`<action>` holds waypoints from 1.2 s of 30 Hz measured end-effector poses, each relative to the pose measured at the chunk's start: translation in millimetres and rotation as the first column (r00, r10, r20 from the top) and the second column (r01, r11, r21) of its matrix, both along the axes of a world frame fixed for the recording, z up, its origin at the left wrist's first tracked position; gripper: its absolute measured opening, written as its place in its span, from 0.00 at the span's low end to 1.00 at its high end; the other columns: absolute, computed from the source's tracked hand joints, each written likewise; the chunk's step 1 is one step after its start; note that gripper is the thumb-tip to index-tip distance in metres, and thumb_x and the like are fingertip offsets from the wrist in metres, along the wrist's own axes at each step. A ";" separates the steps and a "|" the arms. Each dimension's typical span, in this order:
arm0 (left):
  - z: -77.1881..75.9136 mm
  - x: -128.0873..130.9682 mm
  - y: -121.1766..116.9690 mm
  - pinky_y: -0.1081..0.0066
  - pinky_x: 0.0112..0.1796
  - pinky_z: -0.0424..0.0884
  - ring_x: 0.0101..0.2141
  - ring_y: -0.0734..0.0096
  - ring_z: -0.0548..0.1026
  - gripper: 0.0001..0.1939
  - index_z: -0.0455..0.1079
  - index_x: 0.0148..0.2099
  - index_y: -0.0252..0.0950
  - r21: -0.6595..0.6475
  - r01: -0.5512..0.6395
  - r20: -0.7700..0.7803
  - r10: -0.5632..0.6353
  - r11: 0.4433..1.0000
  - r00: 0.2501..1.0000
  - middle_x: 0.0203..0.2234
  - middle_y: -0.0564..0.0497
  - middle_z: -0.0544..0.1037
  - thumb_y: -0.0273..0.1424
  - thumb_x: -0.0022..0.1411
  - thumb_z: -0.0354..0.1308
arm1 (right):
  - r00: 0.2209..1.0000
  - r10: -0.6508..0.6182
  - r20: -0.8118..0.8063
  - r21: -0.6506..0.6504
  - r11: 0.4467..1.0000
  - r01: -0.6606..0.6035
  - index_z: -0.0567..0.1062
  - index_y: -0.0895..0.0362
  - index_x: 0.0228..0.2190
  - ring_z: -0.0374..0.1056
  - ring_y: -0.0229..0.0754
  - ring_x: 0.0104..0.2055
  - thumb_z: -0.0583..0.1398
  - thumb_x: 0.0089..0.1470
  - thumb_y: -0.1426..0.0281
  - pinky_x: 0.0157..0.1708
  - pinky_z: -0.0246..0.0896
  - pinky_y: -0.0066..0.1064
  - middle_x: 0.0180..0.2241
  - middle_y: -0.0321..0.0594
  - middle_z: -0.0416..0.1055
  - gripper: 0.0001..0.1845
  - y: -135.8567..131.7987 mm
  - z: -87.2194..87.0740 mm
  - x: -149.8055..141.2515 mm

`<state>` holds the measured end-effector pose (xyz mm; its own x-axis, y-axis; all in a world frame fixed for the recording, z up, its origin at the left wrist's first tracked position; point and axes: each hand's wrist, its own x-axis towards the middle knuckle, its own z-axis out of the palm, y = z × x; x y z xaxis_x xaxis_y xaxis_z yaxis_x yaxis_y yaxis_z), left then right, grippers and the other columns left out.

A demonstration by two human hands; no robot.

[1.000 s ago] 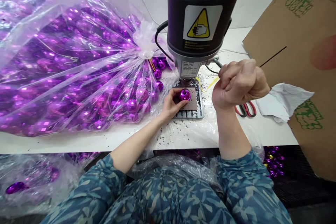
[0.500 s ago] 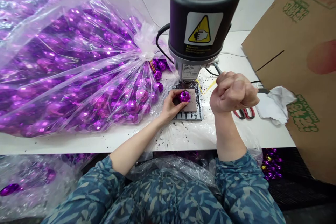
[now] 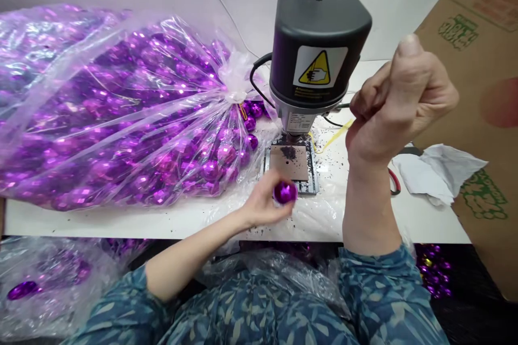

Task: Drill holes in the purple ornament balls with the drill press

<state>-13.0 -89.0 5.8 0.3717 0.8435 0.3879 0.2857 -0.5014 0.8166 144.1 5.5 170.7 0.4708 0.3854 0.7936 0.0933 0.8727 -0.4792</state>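
My left hand (image 3: pixel 265 200) is closed around a shiny purple bauble (image 3: pixel 285 193), just off the front edge of the drill press base (image 3: pixel 311 186). On that base lies a square brown board (image 3: pixel 299 170) with a small hole and a heap of dark shavings. The black-topped drill press (image 3: pixel 319 27) stands above, bearing a yellow hand-warning label. To its right, my raised right hand (image 3: pixel 400 99) is a fist around the press's feed handle (image 3: pixel 345 105), most of which the fingers hide.
A big clear bag (image 3: pixel 121 113) full of purple baubles fills the left of the table (image 3: pixel 162 221). Crumpled white paper (image 3: pixel 441 172) and partly hidden red-handled scissors (image 3: pixel 394 182) lie at right, beside a tall cardboard box (image 3: pixel 477 118). More baubles (image 3: pixel 435 269) sit below the table.
My left hand has drawn the bauble off the brown board toward me. My right hand has risen and moved right with the handle. The camera view has shifted slightly.
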 end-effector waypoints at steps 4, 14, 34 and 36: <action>17.1 -21.7 -25.1 0.63 0.42 0.77 0.42 0.58 0.80 0.15 0.74 0.50 0.41 -0.074 0.394 -0.285 -0.398 0.916 0.872 0.43 0.46 0.81 0.38 0.64 0.68 | 0.998 0.059 -0.023 0.035 0.998 -0.058 0.54 0.56 0.18 0.48 0.22 0.15 0.62 0.64 0.58 0.18 0.39 0.26 0.14 0.26 0.50 0.31 2.5 -5.5 1.6; -13.2 -52.8 140.8 0.38 0.60 0.66 0.55 0.35 0.74 0.07 0.74 0.42 0.35 0.137 -0.335 -0.522 0.355 0.932 0.776 0.45 0.32 0.77 0.23 0.60 0.61 | 1.000 0.028 -0.005 0.046 0.999 -0.027 0.53 0.54 0.19 0.45 0.25 0.14 0.61 0.63 0.52 0.18 0.42 0.28 0.14 0.27 0.49 0.32 9.5 -10.3 3.8; -17.9 -29.8 83.0 0.53 0.49 0.84 0.47 0.59 0.84 0.22 0.76 0.61 0.45 -0.496 0.070 0.454 0.190 0.865 0.870 0.47 0.46 0.85 0.46 0.69 0.66 | 1.000 0.013 0.020 0.015 1.000 -0.013 0.53 0.55 0.19 0.47 0.24 0.17 0.58 0.62 0.45 0.20 0.42 0.27 0.16 0.28 0.44 0.34 5.3 -9.9 0.4; -25.7 -24.5 83.4 0.54 0.52 0.82 0.47 0.61 0.84 0.26 0.74 0.62 0.44 -0.460 0.025 0.416 0.190 0.888 0.889 0.46 0.46 0.85 0.45 0.66 0.70 | 1.000 -0.017 0.022 -0.033 0.999 0.018 0.51 0.54 0.19 0.46 0.26 0.16 0.56 0.57 0.37 0.19 0.43 0.29 0.15 0.28 0.44 0.37 3.9 -8.8 0.0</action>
